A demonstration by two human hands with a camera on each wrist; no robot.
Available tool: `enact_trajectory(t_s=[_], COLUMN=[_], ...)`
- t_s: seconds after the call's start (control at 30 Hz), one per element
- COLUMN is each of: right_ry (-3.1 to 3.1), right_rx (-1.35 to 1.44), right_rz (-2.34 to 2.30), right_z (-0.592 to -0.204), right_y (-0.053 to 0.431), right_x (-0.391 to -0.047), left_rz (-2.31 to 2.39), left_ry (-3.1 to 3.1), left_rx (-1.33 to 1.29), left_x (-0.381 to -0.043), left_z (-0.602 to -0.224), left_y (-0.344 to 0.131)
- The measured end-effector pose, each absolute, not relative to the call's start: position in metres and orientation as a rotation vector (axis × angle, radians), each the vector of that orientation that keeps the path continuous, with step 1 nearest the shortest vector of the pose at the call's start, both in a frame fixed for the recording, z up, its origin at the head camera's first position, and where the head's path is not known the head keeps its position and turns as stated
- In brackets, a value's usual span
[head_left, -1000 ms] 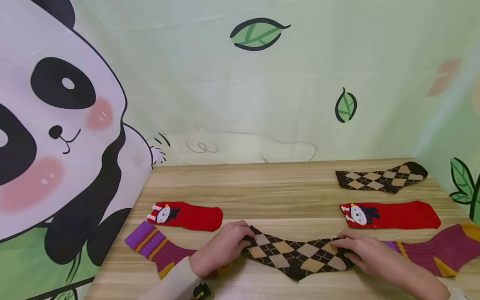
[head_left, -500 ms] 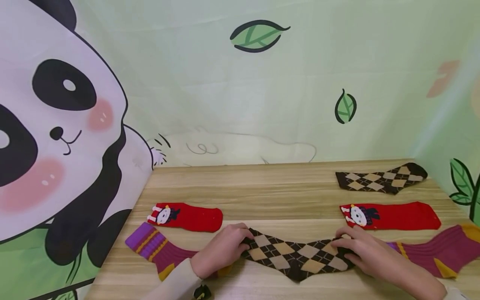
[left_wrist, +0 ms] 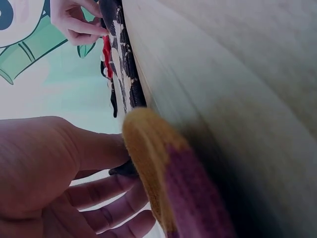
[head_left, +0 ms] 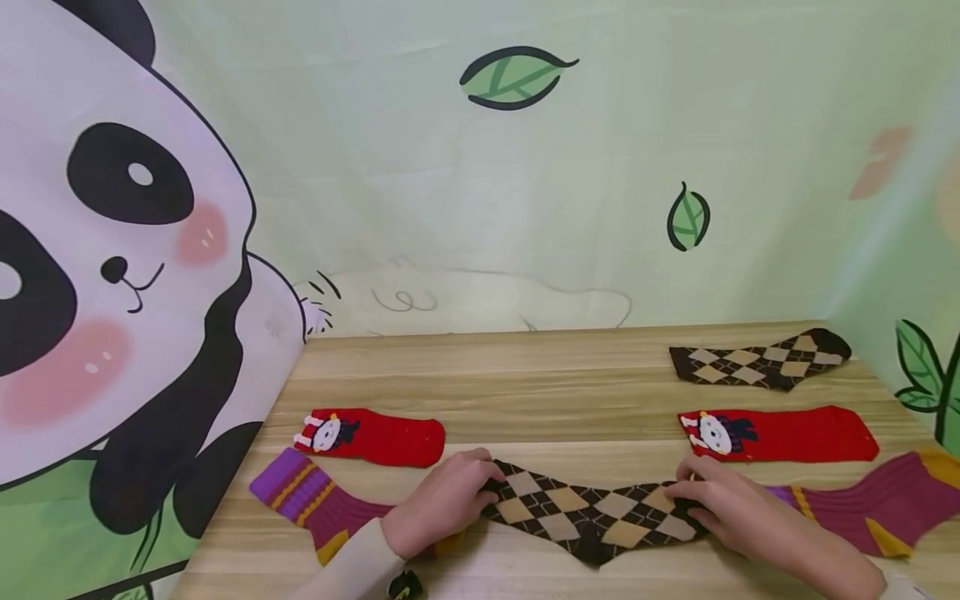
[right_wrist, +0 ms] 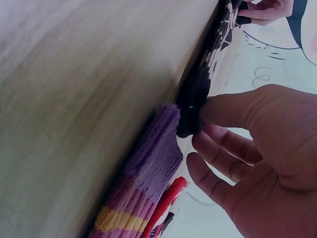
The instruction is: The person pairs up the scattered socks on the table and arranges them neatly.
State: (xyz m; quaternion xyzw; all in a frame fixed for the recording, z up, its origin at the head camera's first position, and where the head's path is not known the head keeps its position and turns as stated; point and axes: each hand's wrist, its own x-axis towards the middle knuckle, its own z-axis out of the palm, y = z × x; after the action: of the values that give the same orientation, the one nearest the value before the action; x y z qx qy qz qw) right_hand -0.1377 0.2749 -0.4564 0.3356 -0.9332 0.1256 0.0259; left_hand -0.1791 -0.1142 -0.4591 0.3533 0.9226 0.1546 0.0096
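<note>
A brown argyle sock (head_left: 592, 512) with tan diamonds lies stretched between both hands at the front of the table. My left hand (head_left: 444, 500) pinches its left end between thumb and fingers. At the other end, my right hand (head_left: 738, 508) pinches the dark tip, which the right wrist view shows under the thumb (right_wrist: 228, 110). Beneath my left wrist a purple and mustard sock (head_left: 341, 500) is partly covered. Its mate, a second purple sock (head_left: 888, 500), lies beyond my right hand, its cuff partly behind the fingers.
A red sock (head_left: 397, 437) with an animal face lies at left, and another red sock (head_left: 817, 433) at right. Further back on the right is a second argyle sock (head_left: 761, 362). A printed panda backdrop (head_left: 570, 183) rises behind the wooden table (head_left: 480, 383).
Both hands keep their hold on the argyle sock's ends, and the socks lie as before. The head view has tilted slightly upward.
</note>
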Motion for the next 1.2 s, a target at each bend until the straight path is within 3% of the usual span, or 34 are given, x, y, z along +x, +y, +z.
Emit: enact_trajectory(t_s=[1.2], right_ry=[-2.870], right_rx=[1.072], right_rz=[0.448], right_z=[-0.4597], right_y=[0.2750], right_x=[-0.1395], left_rz=[0.350], left_ry=[2.980], left_rx=[1.192], left_x=[-0.1782], left_z=[-0.4610], left_y=[-0.1137])
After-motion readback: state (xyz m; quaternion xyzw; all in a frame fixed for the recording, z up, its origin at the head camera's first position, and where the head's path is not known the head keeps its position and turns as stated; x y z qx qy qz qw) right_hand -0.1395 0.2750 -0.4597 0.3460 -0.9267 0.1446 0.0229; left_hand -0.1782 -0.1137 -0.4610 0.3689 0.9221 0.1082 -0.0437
